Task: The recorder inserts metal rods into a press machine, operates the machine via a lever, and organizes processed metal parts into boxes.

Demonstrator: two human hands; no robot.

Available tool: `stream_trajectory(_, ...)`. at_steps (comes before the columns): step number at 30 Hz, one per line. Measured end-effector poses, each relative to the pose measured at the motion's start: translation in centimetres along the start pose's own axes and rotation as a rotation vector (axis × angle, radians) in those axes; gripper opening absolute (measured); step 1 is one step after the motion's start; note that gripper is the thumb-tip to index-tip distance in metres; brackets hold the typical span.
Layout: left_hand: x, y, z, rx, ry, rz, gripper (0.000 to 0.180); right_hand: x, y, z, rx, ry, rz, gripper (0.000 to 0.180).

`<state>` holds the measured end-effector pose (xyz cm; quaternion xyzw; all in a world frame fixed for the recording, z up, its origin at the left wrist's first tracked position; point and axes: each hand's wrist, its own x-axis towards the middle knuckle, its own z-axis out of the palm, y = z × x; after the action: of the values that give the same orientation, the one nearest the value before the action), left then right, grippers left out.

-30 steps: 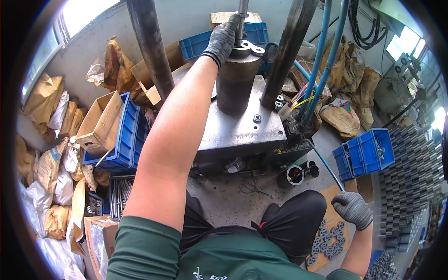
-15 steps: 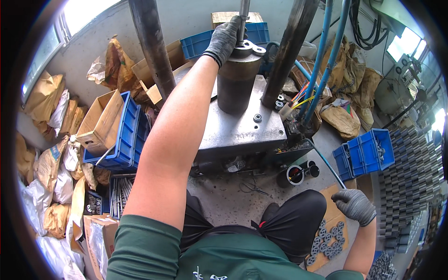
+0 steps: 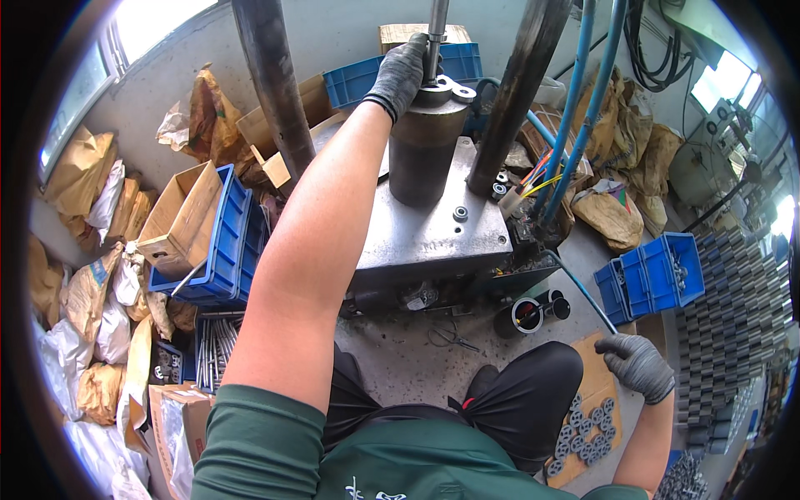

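A flat metal plate [image 3: 443, 86] with holes is lying on top of the dark steel cylinder [image 3: 425, 158], which is standing upright on the grey press table [image 3: 433, 237]. Your left hand [image 3: 400, 75], in a dark glove, is resting on the plate's near edge, fingers curled together against it beside the thin vertical rod [image 3: 435, 37]. Your right hand [image 3: 637, 365], also gloved, is hanging low beside your knee, fingers loosely bent and holding nothing, just above a board of small metal rings [image 3: 587, 421]. Blue crates [image 3: 654, 275] are sitting to your right, and a cardboard box [image 3: 179, 221] is resting in a blue crate to your left.
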<state>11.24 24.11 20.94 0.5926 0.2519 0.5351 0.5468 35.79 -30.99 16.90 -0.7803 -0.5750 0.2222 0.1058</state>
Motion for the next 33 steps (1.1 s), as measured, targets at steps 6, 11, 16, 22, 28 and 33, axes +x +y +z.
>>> stream_trajectory(6,-0.4,0.5,0.3,-0.025,0.007,-0.023,0.05,0.0,0.2,0.1,0.05,0.009,-0.007,0.027)
stream_trajectory(11,-0.1,0.1,-0.4,0.01,0.013,-0.001,0.052,0.2,-0.3,0.1,0.088,0.04,0.016,0.028)
stream_trajectory(16,-0.1,0.0,0.3,0.045,0.007,-0.01,0.057,-0.1,0.4,0.1,-0.006,0.01,-0.044,0.029)
stream_trajectory(22,0.1,0.0,0.0,0.038,0.006,-0.016,0.055,0.2,-0.6,-0.2,-0.005,0.059,-0.029,0.028)
stream_trajectory(28,0.1,0.2,0.0,-0.02,0.005,-0.041,0.051,0.5,0.0,-0.1,0.033,-0.018,0.01,0.029)
stream_trajectory(33,0.1,0.3,0.4,-0.062,0.005,-0.038,0.051,1.3,0.0,-0.8,0.075,0.4,-0.076,0.027)
